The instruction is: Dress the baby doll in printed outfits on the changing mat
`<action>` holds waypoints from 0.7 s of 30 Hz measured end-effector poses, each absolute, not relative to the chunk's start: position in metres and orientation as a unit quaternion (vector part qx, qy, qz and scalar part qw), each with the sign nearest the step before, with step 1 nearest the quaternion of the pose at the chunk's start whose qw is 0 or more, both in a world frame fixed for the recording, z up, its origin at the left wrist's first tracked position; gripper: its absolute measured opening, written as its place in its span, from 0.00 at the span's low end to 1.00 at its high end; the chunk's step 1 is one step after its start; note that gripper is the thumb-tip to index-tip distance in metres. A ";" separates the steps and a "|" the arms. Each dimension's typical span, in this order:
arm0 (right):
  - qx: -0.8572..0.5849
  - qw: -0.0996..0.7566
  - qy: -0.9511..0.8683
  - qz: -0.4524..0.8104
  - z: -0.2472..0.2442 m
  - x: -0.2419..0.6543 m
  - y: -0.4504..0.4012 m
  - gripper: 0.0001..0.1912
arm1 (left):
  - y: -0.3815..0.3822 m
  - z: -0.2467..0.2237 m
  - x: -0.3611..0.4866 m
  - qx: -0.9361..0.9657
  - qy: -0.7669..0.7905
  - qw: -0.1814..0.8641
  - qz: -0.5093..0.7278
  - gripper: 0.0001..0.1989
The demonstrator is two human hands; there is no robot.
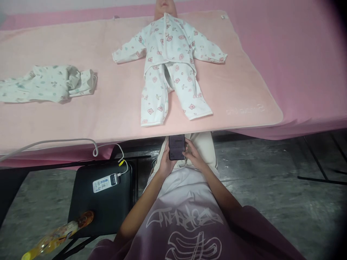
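Observation:
A dark smartphone (177, 147) is held upright over my lap, just below the front edge of the table. My left hand (166, 161) is closed around its left side, and my right hand (193, 156) grips its right side with the thumb at the lower right corner. On the pink mat (114, 115) beyond lies a baby doll (166, 7), its upper face out of frame. It wears a white patterned baby jacket (173, 41) and matching trousers (154, 95), arms spread and legs apart. Neither hand touches the doll.
Folded white baby clothes (48, 83) lie on the mat at the left. A black stool (100, 213) holds a white power bank (105, 182) with a cable (67, 141) and a yellow drink bottle (56, 236). Pink cloth (303, 72) covers the table.

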State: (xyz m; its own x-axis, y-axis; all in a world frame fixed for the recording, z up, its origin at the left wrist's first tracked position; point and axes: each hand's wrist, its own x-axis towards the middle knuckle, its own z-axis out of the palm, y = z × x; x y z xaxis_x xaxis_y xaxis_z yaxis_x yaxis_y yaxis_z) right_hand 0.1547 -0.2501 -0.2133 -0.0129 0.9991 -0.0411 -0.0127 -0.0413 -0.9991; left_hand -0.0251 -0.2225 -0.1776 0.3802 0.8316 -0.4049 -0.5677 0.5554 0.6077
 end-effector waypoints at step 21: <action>-0.580 0.510 -0.433 0.465 -0.209 0.128 -0.243 0.37 | -0.224 -0.177 -0.023 0.188 0.371 0.790 0.451 0.41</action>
State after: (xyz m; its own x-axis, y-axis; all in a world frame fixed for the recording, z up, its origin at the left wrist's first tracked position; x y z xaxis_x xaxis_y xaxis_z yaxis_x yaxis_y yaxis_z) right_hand 0.1278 -0.2429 -0.2090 0.1934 0.9763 -0.0977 0.0276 -0.1049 -0.9941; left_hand -0.0228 -0.2236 -0.1768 0.3195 0.8511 -0.4167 -0.5731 0.5237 0.6303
